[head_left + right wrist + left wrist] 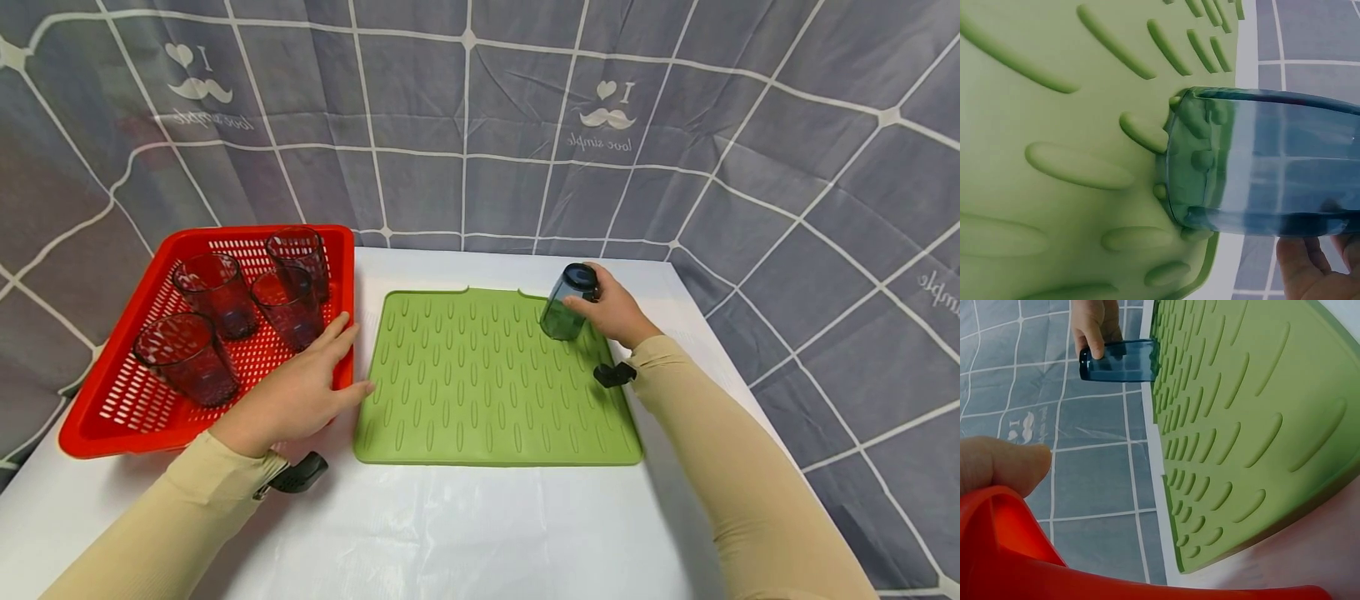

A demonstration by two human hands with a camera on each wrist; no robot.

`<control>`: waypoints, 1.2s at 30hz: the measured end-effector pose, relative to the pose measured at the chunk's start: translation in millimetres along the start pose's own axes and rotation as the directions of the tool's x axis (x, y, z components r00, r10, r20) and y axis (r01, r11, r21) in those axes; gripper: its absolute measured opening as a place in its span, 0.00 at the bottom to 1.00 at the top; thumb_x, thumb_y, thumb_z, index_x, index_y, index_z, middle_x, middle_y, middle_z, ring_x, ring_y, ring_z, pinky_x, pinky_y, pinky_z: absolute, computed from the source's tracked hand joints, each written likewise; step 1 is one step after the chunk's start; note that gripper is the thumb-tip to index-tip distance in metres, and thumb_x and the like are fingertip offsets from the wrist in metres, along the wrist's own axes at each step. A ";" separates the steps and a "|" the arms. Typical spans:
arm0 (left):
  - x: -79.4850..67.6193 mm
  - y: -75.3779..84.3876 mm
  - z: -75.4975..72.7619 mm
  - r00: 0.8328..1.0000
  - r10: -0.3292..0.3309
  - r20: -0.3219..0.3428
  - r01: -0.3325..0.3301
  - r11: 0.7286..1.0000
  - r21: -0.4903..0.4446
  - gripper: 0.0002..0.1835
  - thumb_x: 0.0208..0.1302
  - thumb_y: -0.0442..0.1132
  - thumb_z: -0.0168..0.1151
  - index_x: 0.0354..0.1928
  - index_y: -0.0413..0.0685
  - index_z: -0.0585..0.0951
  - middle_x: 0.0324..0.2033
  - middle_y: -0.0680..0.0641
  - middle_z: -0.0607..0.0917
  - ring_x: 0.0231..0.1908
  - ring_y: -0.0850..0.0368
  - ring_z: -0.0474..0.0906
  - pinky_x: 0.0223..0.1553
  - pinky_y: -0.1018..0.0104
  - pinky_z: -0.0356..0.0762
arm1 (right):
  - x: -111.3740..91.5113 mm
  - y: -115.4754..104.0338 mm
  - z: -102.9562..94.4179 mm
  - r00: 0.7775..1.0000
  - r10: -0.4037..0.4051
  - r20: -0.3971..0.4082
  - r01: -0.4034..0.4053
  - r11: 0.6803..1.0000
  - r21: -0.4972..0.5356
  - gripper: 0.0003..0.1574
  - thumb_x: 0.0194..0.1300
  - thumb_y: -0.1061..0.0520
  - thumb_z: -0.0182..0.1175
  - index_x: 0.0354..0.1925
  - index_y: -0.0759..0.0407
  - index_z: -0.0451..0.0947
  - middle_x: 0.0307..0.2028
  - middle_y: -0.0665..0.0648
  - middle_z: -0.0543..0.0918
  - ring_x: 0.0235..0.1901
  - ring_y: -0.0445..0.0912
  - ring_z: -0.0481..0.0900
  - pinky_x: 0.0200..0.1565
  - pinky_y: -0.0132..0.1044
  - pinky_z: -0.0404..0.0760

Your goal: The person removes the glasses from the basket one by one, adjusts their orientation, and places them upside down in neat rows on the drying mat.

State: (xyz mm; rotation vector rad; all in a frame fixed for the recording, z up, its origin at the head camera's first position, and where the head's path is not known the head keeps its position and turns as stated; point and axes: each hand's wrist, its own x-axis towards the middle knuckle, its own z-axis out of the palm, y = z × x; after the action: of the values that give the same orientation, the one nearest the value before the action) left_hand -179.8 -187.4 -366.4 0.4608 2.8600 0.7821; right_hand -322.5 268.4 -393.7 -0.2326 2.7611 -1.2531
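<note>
A blue clear drinking glass (564,310) stands on the far right part of the green ridged mat (480,392), its rim down against the ridges in the right wrist view. My right hand (613,308) grips it near its upper end; fingertips (1300,262) show beside the glass wall. On the left, my left hand (303,396) lies at the right rim of the red basket (343,275), fingers extended and the thumb pointing towards the mat. Several dark-tinted glasses (217,300) sit inside that basket.
A white-covered table (465,533) carries the mat and the basket. Behind and to the right hangs a grey checked curtain (420,100) close to the table's far edge.
</note>
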 end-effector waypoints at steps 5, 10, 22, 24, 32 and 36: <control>0.1 -0.4 -0.1 1.000 0.003 -0.004 -0.003 1.000 0.006 0.48 0.73 0.53 0.63 0.83 0.35 0.53 0.84 0.35 0.46 0.80 0.29 0.53 0.76 0.32 0.58 | -0.1 -1.2 -1.8 1.000 0.007 -0.002 -0.007 0.999 0.032 0.55 0.78 0.48 0.61 0.86 0.54 0.39 0.79 0.69 0.60 0.78 0.66 0.62 0.73 0.64 0.68; -0.3 0.1 -0.3 1.000 0.003 -0.003 -0.003 1.000 0.006 0.48 0.73 0.53 0.63 0.82 0.35 0.53 0.84 0.35 0.46 0.80 0.30 0.53 0.76 0.32 0.57 | -1.7 -4.5 -3.2 1.000 0.012 -0.008 -0.012 0.999 0.037 0.57 0.77 0.47 0.63 0.86 0.55 0.39 0.79 0.69 0.61 0.78 0.66 0.61 0.74 0.63 0.68; -1.7 1.4 -2.8 1.000 0.026 -0.011 -0.026 1.000 0.000 0.46 0.72 0.51 0.64 0.81 0.33 0.56 0.84 0.34 0.47 0.81 0.30 0.52 0.77 0.32 0.57 | -2.9 -7.5 -8.3 1.000 0.014 -0.008 -0.014 0.999 0.040 0.57 0.75 0.50 0.65 0.86 0.55 0.41 0.76 0.70 0.65 0.75 0.65 0.65 0.71 0.62 0.71; -2.4 2.0 -3.7 1.000 0.025 -0.013 -0.025 1.000 0.006 0.46 0.72 0.51 0.64 0.81 0.33 0.57 0.84 0.34 0.47 0.81 0.30 0.52 0.77 0.32 0.58 | -3.3 -8.4 -9.2 1.000 0.018 -0.008 -0.017 0.999 0.043 0.58 0.75 0.50 0.65 0.86 0.54 0.41 0.77 0.70 0.64 0.75 0.65 0.65 0.71 0.63 0.71; -4.1 4.7 -5.6 0.998 0.052 -0.035 -0.051 0.998 0.032 0.45 0.72 0.52 0.66 0.79 0.32 0.61 0.83 0.32 0.52 0.80 0.30 0.54 0.77 0.33 0.58 | -6.8 -11.8 -11.1 1.000 0.020 -0.021 -0.019 0.999 0.051 0.59 0.74 0.49 0.66 0.86 0.53 0.41 0.79 0.69 0.62 0.78 0.64 0.62 0.72 0.63 0.71; -5.3 5.9 -7.9 0.997 0.064 -0.038 -0.062 0.996 0.058 0.45 0.72 0.53 0.66 0.79 0.33 0.62 0.82 0.31 0.55 0.79 0.30 0.57 0.76 0.33 0.60 | -9.4 -15.2 -11.2 0.999 0.019 -0.046 -0.017 0.999 0.051 0.58 0.74 0.46 0.66 0.86 0.54 0.42 0.80 0.68 0.60 0.79 0.64 0.59 0.73 0.63 0.69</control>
State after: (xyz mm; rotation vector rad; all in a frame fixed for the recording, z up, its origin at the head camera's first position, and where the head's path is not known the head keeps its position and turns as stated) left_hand -175.0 -188.0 -356.2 0.5509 2.9244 0.7291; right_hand -313.5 268.5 -374.7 -0.1762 2.7595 -1.3382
